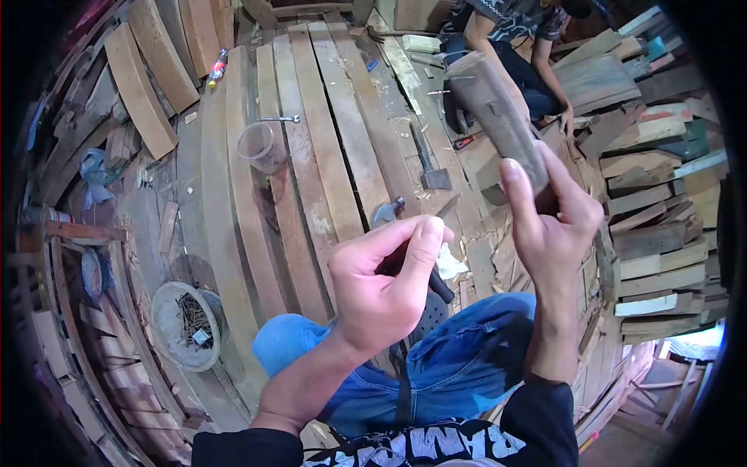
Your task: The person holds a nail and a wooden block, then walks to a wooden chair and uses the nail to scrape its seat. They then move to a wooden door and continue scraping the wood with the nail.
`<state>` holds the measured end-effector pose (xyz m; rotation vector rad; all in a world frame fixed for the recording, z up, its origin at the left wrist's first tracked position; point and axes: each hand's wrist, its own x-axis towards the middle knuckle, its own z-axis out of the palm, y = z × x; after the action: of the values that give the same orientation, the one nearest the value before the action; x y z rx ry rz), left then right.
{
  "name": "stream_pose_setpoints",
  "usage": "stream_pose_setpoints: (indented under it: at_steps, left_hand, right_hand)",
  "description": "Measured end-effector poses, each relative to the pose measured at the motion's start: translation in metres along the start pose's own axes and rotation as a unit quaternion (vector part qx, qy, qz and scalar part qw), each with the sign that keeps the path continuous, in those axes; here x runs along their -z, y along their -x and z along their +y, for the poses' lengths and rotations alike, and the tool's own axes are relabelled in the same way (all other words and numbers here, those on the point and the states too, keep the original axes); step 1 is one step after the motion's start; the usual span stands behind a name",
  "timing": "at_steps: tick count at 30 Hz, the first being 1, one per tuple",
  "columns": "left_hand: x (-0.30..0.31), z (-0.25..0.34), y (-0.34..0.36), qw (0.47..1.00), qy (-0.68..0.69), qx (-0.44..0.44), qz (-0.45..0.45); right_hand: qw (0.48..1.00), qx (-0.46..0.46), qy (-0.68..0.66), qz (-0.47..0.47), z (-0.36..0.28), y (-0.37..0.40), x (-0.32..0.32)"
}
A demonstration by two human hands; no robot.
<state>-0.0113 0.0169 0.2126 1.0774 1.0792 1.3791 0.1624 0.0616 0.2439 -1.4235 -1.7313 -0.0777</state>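
Note:
My right hand [556,206] grips the lower end of a grey-brown wooden block [498,113], raised and tilted with its far end up and to the left. Closed in a pinch, my left hand [389,272] holds a thin, dark, pointed sliver [447,206]; whether it is metal or wood I cannot make out. The sliver and the block are apart. Below my left hand lies a hammer [387,212], its shaft partly hidden behind the hand. A flat-bladed tool [434,179] with a long handle rests on the planks beyond.
Long planks [319,117] cover the floor ahead. A clear tub [262,149] stands beside a wrench [282,119]. At left sits a bucket [165,342] of nails. Stacked timber [661,261] lines the right. Another person [521,62] crouches at the upper right, one hand low.

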Motion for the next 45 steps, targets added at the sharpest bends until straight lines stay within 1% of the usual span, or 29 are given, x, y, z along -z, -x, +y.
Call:
stream_pose_setpoints:
  at_steps: [2, 3, 4, 6, 9, 11, 13, 15, 16, 18, 19, 20, 21, 22, 23, 24, 25, 26, 27, 28, 29, 30, 32, 33, 35, 36, 39, 43, 45]
  left_hand:
    - [0.001, -0.002, 0.002, 1.000, 0.010, 0.010, 0.000]
    - [0.003, -0.002, 0.001, 1.000, 0.024, 0.006, 0.006]
    - [0.005, -0.002, -0.001, 0.999, 0.041, -0.003, 0.013]
    - [0.006, -0.001, -0.001, 0.999, 0.046, -0.005, 0.014]
    - [0.006, -0.002, 0.000, 0.999, 0.044, -0.012, -0.005]
    - [0.005, -0.001, 0.001, 0.999, 0.043, -0.006, 0.006]
    - [0.004, -0.001, 0.001, 0.999, 0.044, 0.002, 0.017]
    - [0.004, -0.005, -0.001, 0.999, -0.008, -0.035, 0.032]
    - [0.004, -0.007, -0.002, 0.999, -0.008, -0.033, 0.033]
    - [0.005, -0.009, -0.004, 0.993, -0.081, -0.073, 0.055]
    - [0.003, -0.012, -0.003, 0.993, -0.081, -0.072, 0.054]
    - [0.000, -0.015, 0.000, 0.980, -0.093, -0.176, 0.028]
    - [-0.004, -0.017, 0.002, 0.955, -0.102, -0.280, -0.001]
    - [0.002, -0.016, 0.002, 0.954, -0.100, -0.280, -0.024]
    - [0.002, -0.015, 0.001, 0.971, -0.110, -0.213, -0.004]
    - [0.000, -0.014, -0.004, 0.980, -0.122, -0.151, 0.036]
    - [-0.001, -0.006, -0.008, 0.991, -0.064, -0.113, 0.043]
    - [-0.001, -0.002, -0.006, 0.990, -0.067, -0.115, 0.038]
    - [-0.002, 0.000, -0.002, 0.994, -0.073, -0.081, 0.026]
    - [-0.003, 0.001, 0.000, 0.996, -0.078, -0.048, 0.015]
    - [0.000, -0.001, 0.004, 0.996, -0.075, -0.045, 0.012]
    - [0.002, -0.001, 0.004, 0.996, -0.077, -0.043, 0.015]
    - [0.004, 0.002, 0.003, 0.998, -0.046, -0.040, 0.032]
    - [0.005, 0.008, 0.004, 0.999, -0.040, -0.021, 0.027]
    - [0.003, 0.006, 0.004, 0.998, -0.035, -0.037, 0.021]
    - [0.002, 0.006, 0.004, 0.998, -0.031, -0.056, 0.012]
    - [0.003, 0.005, 0.005, 0.998, -0.021, -0.057, 0.015]
    - [0.003, 0.010, 0.007, 0.999, 0.005, -0.044, 0.011]
    - [0.004, 0.015, 0.008, 1.000, 0.010, -0.021, 0.006]
  right_hand:
    - [0.993, -0.049, -0.108, -0.001, -0.007, 0.005, 0.007]
    - [0.998, -0.004, -0.059, -0.027, -0.006, 0.008, 0.016]
    - [0.990, 0.129, -0.065, -0.011, 0.000, 0.006, 0.016]
    - [0.984, 0.159, -0.048, -0.058, -0.012, 0.007, 0.023]
    - [0.982, 0.171, -0.019, -0.084, -0.022, 0.010, 0.024]
    - [0.981, 0.172, -0.015, -0.087, -0.024, 0.011, 0.024]
    - [0.979, 0.123, 0.002, -0.161, -0.027, 0.013, 0.028]
    - [0.979, 0.115, 0.015, -0.167, -0.028, 0.013, 0.026]
    - [0.979, 0.107, 0.030, -0.171, -0.028, 0.014, 0.026]
    - [0.979, 0.106, 0.008, -0.172, -0.017, 0.016, 0.015]
    - [0.986, 0.128, 0.009, -0.104, -0.005, 0.019, 0.004]
    - [0.988, 0.150, 0.013, -0.036, 0.005, 0.016, -0.002]
    - [0.983, 0.060, 0.154, -0.076, 0.026, -0.004, -0.001]
    - [0.949, -0.048, 0.293, -0.107, 0.035, -0.015, 0.004]
    - [0.982, -0.075, 0.163, -0.056, 0.031, -0.011, 0.007]
    - [0.995, 0.003, 0.101, -0.019, 0.023, -0.004, 0.003]
    - [0.997, -0.014, 0.060, -0.036, 0.006, -0.002, 0.002]
    - [0.998, -0.038, 0.022, -0.054, -0.005, 0.001, 0.004]
    - [0.998, -0.039, 0.021, -0.049, -0.001, 0.004, 0.004]
    - [0.997, -0.072, -0.022, -0.034, 0.006, 0.006, 0.005]
    - [0.992, -0.102, -0.068, -0.023, 0.009, 0.007, 0.004]
    - [0.987, -0.106, -0.118, -0.022, 0.002, 0.008, 0.007]
    - [0.977, -0.125, -0.150, -0.086, -0.014, 0.010, 0.022]
    - [0.977, -0.124, -0.152, -0.088, -0.016, 0.010, 0.025]
    - [0.986, 0.010, -0.125, -0.109, -0.017, 0.013, 0.029]
    - [0.986, 0.010, -0.126, -0.110, -0.018, 0.017, 0.031]
    - [0.982, -0.035, -0.144, -0.119, -0.020, 0.020, 0.037]
    - [0.984, -0.020, -0.134, -0.118, -0.023, 0.017, 0.037]
    - [0.985, -0.009, -0.117, -0.125, -0.024, 0.017, 0.038]
